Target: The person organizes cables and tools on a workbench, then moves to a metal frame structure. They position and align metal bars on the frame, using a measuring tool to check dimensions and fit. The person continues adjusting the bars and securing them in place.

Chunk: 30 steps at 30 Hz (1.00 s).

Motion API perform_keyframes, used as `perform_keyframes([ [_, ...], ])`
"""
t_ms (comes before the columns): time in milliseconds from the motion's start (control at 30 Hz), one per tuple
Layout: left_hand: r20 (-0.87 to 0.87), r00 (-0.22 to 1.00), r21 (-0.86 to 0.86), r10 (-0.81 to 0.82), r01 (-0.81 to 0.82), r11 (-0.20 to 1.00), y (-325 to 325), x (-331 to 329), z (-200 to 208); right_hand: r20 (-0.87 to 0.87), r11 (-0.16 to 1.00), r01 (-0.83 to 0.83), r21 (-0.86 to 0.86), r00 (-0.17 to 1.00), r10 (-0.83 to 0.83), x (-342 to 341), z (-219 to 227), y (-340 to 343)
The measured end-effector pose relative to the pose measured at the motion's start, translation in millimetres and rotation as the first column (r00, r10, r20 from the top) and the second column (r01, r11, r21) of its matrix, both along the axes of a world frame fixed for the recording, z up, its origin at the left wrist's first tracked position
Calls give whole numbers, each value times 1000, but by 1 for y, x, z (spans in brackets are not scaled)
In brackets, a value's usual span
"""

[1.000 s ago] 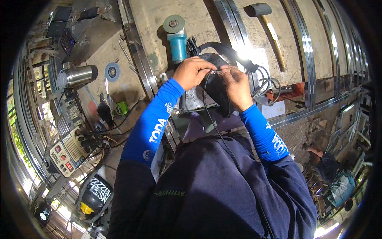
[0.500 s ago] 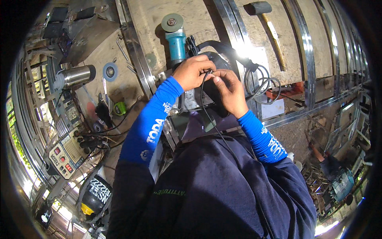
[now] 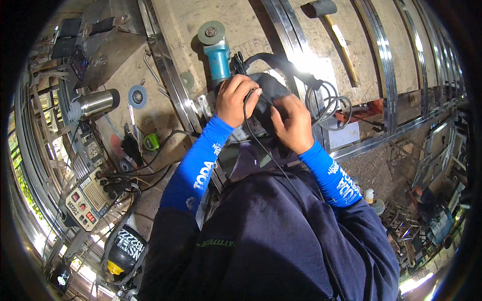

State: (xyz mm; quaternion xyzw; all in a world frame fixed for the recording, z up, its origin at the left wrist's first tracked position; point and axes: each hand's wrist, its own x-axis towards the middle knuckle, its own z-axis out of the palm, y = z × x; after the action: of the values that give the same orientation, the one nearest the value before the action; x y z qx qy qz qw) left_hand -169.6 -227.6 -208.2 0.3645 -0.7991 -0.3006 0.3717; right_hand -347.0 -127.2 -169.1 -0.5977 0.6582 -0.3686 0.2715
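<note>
Left hand (image 3: pixel 235 104): we pinch thin black cable (image 3: pixel 261 145).
Right hand (image 3: pixel 295 125): curled; we cannot tell its grip.
Black mesh piece (image 3: pixel 273 85): near wooden tabletop's (image 3: pixel 236 17) front edge.

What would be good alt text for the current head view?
The wearer's left hand holds a thin black cord over a black mesh-like item, with the right hand close by. Beyond lie a teal angle grinder and a mallet.

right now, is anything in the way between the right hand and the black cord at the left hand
Nothing visible stands between the right hand and the black cord at the left hand. The dark mesh item lies beneath the hands, not across. Whether the right fingertips touch the cord is unclear.
</note>
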Motion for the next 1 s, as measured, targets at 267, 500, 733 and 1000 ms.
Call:
perform_keyframes([
  [267, -50, 999, 239, -2, 14, 971, -5, 7, 16, 101, 1000, -16, -18, 995, 18, -8, 17, -13],
  [500, -90, 996, 352, -21, 51, 935, -6, 22, 30, 389, 961, -74, 267, 921, -37, -35, 30, -15],
  [733, -402, 845, 727, 352, 61, 684, 43, 40, 9, 721, 950, -166, 265, 688, -82, -67, 46, 15],
  [1000, -536, 615, 813, 578, 560, 157, 79, 8, 5, 835, 981, -49, 189, 533, -135, 5, 53, 66],
])
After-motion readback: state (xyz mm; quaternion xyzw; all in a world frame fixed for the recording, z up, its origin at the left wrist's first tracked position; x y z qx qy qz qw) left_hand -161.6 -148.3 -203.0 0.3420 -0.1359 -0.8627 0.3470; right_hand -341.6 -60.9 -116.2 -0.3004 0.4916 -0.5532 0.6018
